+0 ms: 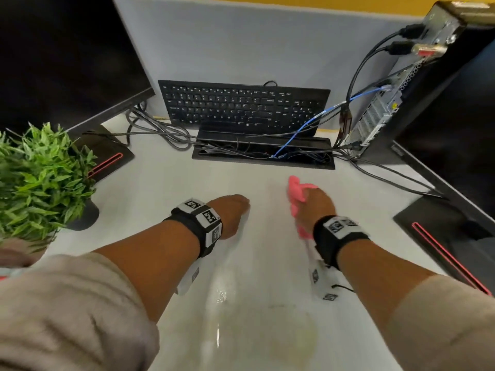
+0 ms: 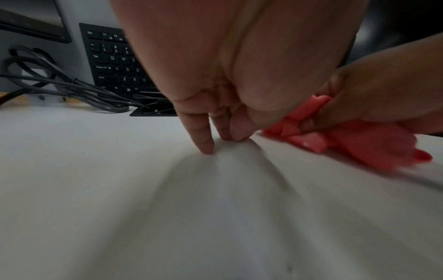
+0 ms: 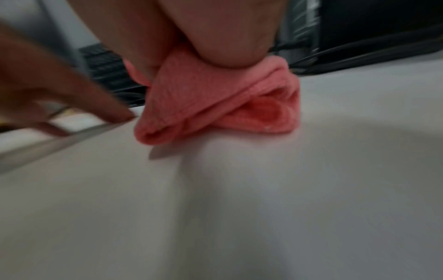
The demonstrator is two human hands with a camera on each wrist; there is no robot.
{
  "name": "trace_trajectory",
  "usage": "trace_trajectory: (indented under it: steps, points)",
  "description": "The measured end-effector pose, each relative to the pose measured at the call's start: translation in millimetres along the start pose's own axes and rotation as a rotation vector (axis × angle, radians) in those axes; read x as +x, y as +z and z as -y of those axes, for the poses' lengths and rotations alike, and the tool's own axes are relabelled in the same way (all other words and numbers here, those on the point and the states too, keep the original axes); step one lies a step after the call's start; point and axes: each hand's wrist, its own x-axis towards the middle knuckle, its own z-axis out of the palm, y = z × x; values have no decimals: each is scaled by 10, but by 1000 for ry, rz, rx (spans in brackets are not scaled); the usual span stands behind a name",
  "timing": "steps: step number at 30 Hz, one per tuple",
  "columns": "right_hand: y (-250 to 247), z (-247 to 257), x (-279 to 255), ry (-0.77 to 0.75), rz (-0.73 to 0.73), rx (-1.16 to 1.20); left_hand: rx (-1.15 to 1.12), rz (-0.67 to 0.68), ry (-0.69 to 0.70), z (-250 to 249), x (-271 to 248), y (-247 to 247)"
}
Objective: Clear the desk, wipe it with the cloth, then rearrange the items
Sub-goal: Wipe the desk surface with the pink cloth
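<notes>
White desk point(image 1: 166, 183) (partition behind) filling mid-frame; right hand point(image 1: 314, 207) clutching pink cloth point(image 1: 296, 192) centre-right; left hand point(image 1: 230, 212) beside it, fingertips point(image 2: 206, 147) touching desk.

The keyboard point(image 2: 112, 62) keys read Esc, Tab, CapsLock, Shift, Q, W, A, S, Z, X.

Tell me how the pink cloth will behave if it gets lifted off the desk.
The pink cloth is bunched in soft folds under the right hand, so it would likely droop limply. It looks thin, probably light. Its woven texture should make slipping from the grip unlikely.
</notes>
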Motion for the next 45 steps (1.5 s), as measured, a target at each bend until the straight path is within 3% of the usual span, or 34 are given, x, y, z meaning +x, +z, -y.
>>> trace_trajectory:
  steps: [3,6,10,11,13,16,18,20,24,28,30,32,35,37,39,40,42,43,45]
  points:
    - [579,241,-402,-210,246,-98,-43,-74,19,55,-45,-57]
    - [860,157,-900,-428,436,-322,22,-25,22,139,-145,-86]
    - [697,-3,-1370,-318,769,-325,84,48,44,185,-286,21]
    - [606,-37,-1387,-322,787,-356,78,53,63,201,-312,38]
    - [348,-36,-1312,-226,689,-299,49,44,81,245,-327,42]
    - [-110,32,-957,-72,377,80,4,28,90,279,-319,16]
    - [-319,71,-615,8,174,204,-33,18,80,287,-311,-16]
    - [-296,110,-277,40,19,197,-64,2,68,304,-323,-48]
    - [381,261,-132,-10,-9,-185,-120,-37,30,407,-318,-78]
    - [1111,449,-823,-293,331,-166,-153,-26,16,473,-352,-139]
    - [1208,362,-1087,-303,525,-174,-112,11,18,481,-401,-119]
    - [1087,276,-1276,-296,687,-331,-114,15,18,495,-423,-75]
    - [729,152,-1287,-213,901,-339,-118,14,29,521,-444,-67]
    - [413,211,-1161,-79,747,-119,-126,7,26,534,-426,-76]
    - [104,334,-907,75,504,196,-143,4,23,561,-404,-85]
    - [-17,368,-698,73,350,221,-152,10,18,567,-407,-94]
    - [-77,386,-319,39,53,118,-143,23,4,577,-419,-104]
    - [-17,376,-165,19,-23,16,-140,29,2,593,-422,-100]
    - [301,408,-16,-1,-37,-257,-139,26,-6,634,-441,-100]
